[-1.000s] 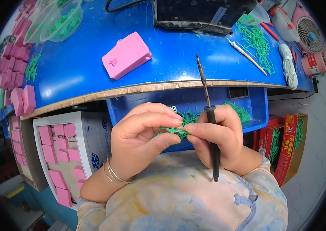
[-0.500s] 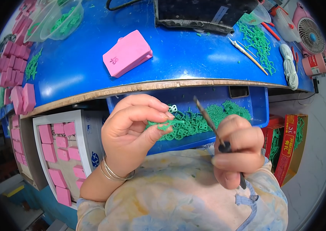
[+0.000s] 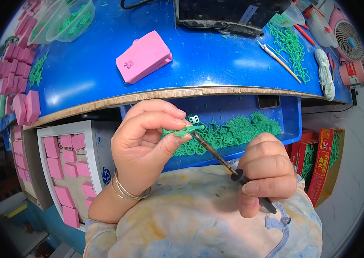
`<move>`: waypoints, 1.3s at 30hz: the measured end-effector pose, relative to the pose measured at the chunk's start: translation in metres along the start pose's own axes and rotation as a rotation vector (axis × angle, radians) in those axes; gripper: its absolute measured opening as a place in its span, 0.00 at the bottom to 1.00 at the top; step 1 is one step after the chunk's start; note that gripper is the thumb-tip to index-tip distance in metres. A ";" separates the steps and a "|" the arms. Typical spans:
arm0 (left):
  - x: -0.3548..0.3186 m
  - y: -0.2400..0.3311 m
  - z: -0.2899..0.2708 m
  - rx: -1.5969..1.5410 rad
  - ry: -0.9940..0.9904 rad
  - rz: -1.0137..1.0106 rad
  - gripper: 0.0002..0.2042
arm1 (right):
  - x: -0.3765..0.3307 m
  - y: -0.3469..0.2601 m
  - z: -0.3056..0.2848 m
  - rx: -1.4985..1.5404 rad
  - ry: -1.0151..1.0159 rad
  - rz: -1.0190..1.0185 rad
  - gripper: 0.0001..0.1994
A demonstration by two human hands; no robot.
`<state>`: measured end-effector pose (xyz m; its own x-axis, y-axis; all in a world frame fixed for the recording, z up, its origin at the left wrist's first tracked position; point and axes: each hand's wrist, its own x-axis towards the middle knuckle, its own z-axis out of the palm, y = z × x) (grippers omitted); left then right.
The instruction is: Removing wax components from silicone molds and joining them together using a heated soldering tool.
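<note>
My left hand pinches a small green wax piece between thumb and forefinger, held up in front of the blue bin. My right hand grips a thin dark pen-like tool by its black handle. The tool slants up to the left and its tip touches the green piece. Several more green wax pieces fill the blue bin behind my hands. Thin bangles circle my left wrist.
A blue tabletop with a wooden edge carries a pink block, clear bowls of green pieces, a green lattice, a white stick, cord and a pink fan. Pink blocks fill a white tray at left; red boxes stand at right.
My hands have drawn apart: the right hand dropped to the lower right and tilted the tool from upright to slanting, its tip now on the green piece held by the left hand.
</note>
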<state>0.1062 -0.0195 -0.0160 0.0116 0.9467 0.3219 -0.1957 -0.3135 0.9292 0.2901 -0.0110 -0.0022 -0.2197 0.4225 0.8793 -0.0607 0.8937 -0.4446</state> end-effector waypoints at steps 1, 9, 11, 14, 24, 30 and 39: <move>0.000 0.000 0.000 -0.002 0.003 -0.006 0.07 | 0.000 0.000 -0.001 -0.003 0.001 0.001 0.07; 0.000 0.000 -0.001 0.032 0.003 0.012 0.07 | 0.001 0.001 -0.001 0.020 -0.030 0.003 0.08; 0.000 0.000 -0.001 0.037 0.001 0.014 0.07 | 0.001 0.001 -0.001 0.020 -0.034 0.008 0.08; 0.000 -0.001 -0.002 0.042 -0.004 0.022 0.07 | 0.001 0.000 0.000 0.012 -0.034 0.014 0.08; 0.000 -0.001 -0.002 0.040 -0.009 0.026 0.07 | 0.001 0.001 0.001 0.021 -0.039 0.017 0.08; -0.001 -0.002 -0.003 0.037 -0.007 0.020 0.07 | 0.001 0.001 0.001 0.022 -0.049 0.027 0.08; -0.001 -0.001 -0.003 0.017 -0.004 0.006 0.07 | -0.005 0.001 0.007 0.049 0.071 -0.018 0.08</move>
<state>0.1034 -0.0201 -0.0183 0.0144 0.9444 0.3284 -0.1791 -0.3207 0.9301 0.2842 -0.0130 -0.0088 -0.1482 0.4174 0.8966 -0.1124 0.8936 -0.4346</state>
